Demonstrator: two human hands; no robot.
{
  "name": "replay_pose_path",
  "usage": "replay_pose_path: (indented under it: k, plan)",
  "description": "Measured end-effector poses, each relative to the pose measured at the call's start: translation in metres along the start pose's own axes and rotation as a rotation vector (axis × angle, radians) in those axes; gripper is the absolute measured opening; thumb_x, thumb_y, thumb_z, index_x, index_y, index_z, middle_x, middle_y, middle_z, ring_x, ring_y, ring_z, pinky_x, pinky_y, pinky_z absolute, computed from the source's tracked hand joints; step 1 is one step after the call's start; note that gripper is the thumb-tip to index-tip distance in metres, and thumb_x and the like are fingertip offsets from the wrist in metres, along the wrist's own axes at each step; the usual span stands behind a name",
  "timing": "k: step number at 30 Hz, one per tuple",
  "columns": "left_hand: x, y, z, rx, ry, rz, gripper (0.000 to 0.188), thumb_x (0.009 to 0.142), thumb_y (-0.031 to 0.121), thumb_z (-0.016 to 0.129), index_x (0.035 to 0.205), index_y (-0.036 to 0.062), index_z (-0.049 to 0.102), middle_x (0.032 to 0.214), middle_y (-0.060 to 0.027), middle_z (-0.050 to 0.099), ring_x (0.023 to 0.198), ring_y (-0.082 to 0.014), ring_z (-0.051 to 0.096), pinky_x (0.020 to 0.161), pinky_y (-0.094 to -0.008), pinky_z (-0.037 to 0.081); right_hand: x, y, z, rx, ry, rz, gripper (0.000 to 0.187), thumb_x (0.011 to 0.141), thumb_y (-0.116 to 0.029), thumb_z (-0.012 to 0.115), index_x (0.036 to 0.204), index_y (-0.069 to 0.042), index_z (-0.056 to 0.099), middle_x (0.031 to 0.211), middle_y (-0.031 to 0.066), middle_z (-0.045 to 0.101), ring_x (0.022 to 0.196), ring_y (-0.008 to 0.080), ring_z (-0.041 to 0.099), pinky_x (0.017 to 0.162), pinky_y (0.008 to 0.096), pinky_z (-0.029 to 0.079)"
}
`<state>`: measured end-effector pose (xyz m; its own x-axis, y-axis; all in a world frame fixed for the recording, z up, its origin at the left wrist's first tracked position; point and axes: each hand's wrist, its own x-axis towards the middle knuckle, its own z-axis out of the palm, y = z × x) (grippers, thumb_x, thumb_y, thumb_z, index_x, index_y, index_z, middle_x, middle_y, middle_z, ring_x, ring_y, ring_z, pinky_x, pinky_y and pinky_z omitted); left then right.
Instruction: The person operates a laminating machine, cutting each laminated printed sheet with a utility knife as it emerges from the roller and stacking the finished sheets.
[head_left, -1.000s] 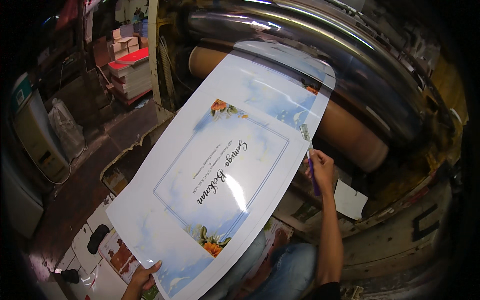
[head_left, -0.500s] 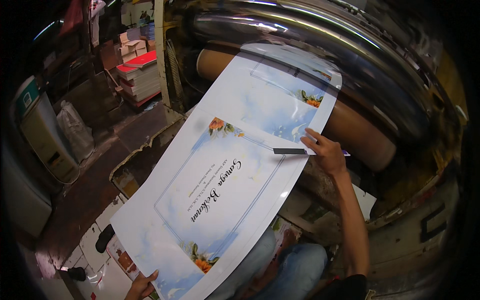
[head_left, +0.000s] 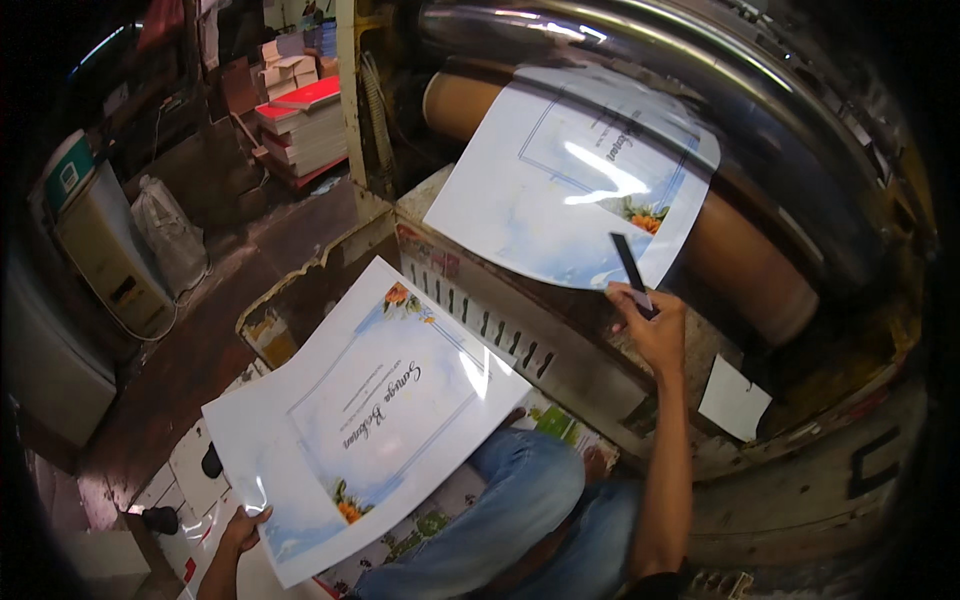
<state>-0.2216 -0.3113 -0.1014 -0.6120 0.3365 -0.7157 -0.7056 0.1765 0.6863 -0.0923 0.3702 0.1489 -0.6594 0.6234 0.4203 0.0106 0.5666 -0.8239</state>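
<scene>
A printed, glossy sheet [head_left: 330, 420] with blue borders and orange flowers is pinched at its near left corner by my left hand [head_left: 240, 530]. It lies tilted above my legs, apart from a second printed sheet [head_left: 490, 200]. That second sheet hangs from the metal roller [head_left: 620, 50], over a brown roll [head_left: 765, 260]. My right hand [head_left: 655, 325] is closed on a cutter with a long, dark, flat blade [head_left: 628, 258], raised beside the hanging sheet's near right corner. Whether my fingers touch that corner I cannot tell.
A slotted metal machine panel [head_left: 480, 310] runs below the rollers. A white paper piece [head_left: 735, 398] sits at the right. Stacked red-topped paper [head_left: 300, 125] stands at the far left, near a whitish sack [head_left: 168, 230]. My jeans-clad legs [head_left: 500, 500] are beneath the sheet.
The two printed sheets, joined before, are now separate. My left hand has drawn the near one down and left. My right hand has turned the cutter's blade upward.
</scene>
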Motion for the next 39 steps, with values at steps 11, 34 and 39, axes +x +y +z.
replay_pose_path:
  k: [11,34,39]
  plan:
    - [0.161,-0.043,0.066,-0.264,0.122,0.115,0.044,0.088,0.0,0.063,0.127,0.0093,0.046,0.113,-0.0108,0.061,0.097,-0.0254,0.063,0.083,-0.0389,0.057,-0.05,-0.033,0.017,0.158,-0.006,0.063,0.026,0.087,-0.021,0.07,0.096,0.004,0.071,0.071,0.0037,0.063,0.056,0.0099,0.057,0.052,0.0246,0.047]
    - [0.013,0.129,0.489,-0.491,-0.682,0.364,0.037,0.094,0.013,0.057,0.121,-0.0111,0.05,0.119,-0.0191,0.059,0.108,-0.0244,0.06,0.095,-0.0376,0.051,-0.24,-0.06,-0.027,0.725,0.285,0.262,0.018,0.086,-0.013,0.07,0.09,0.003,0.064,0.071,0.0033,0.06,0.049,0.0079,0.053,0.043,0.0209,0.039]
    - [-0.004,0.093,0.475,-0.449,-0.542,0.387,0.036,0.094,0.005,0.055,0.125,-0.0115,0.05,0.124,-0.0198,0.057,0.109,-0.0232,0.06,0.094,-0.0347,0.053,-0.35,-0.144,-0.057,1.85,-0.062,0.218,0.044,0.079,-0.028,0.078,0.082,-0.002,0.043,0.07,-0.0005,0.042,0.05,0.0076,0.04,0.042,0.0205,0.033]
